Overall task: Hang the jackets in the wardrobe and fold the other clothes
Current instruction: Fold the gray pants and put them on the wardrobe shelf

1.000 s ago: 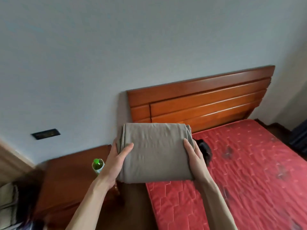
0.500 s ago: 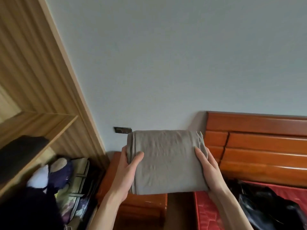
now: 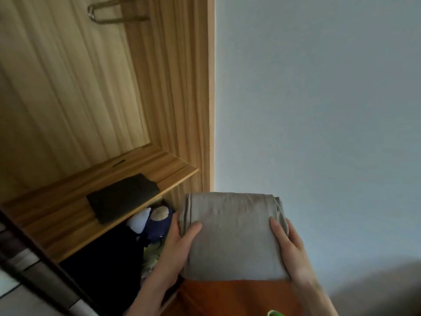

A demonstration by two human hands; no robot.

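While we face the wardrobe (image 3: pixel 159 87), our left hand (image 3: pixel 176 245) and right hand (image 3: pixel 290 245) grip the folded grey garment (image 3: pixel 234 236) by its side edges, right of the shelf (image 3: pixel 75 213) edge.

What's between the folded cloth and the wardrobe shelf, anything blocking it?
Nothing visible blocks it. Both hands, left hand and right hand, hold the folded cloth right of the shelf. A dark folded item lies on the shelf, with bare wood around it.

No text, label or number can be read anywhere
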